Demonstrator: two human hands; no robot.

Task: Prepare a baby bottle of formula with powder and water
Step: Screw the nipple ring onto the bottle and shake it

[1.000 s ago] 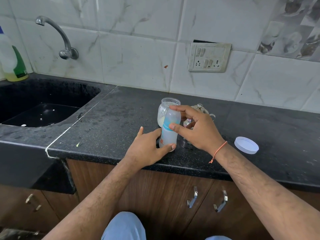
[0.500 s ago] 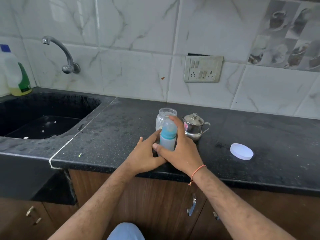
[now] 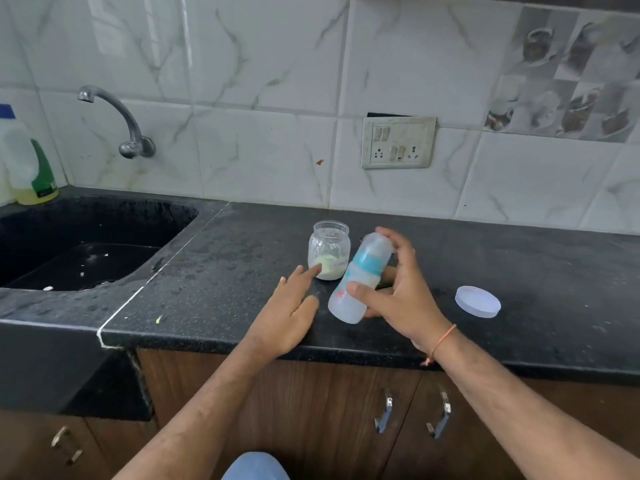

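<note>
- The right hand (image 3: 398, 299) is gripping the bottle (image 3: 360, 278), thumb across the front of the lower body and fingers wrapped round the far side, one fingertip reaching up by the clear cap.
- The bottle is being held just above the counter (image 3: 519, 271), tilted: its base is pointing down and toward the person, its capped top leaning up and away to the right. The long axis is running on that slant, not upright.
- It is looking cloudy white inside, with the teal collar and cap on; my reading is that powder and water are already in and mixing is the step in hand.
- The left hand (image 3: 291, 306) is lying with fingers spread and straight, holding nothing, its forefinger reaching toward the foot of the jar (image 3: 329, 251); whether it is touching the glass I cannot tell.
- The jar is standing open, a little pale powder at the bottom, just left of the bottle and close beside it.
- The lid (image 3: 478, 301) is lying flat on the counter, well apart to the right of the right hand.
- What matters for any coming move: the bottle is sitting wholly in the right hand, and the left is nearer the jar, while the lid is lying on the right hand's side.
- A wide swing of the tilted bottle could be knocking the jar, being so near.
</note>
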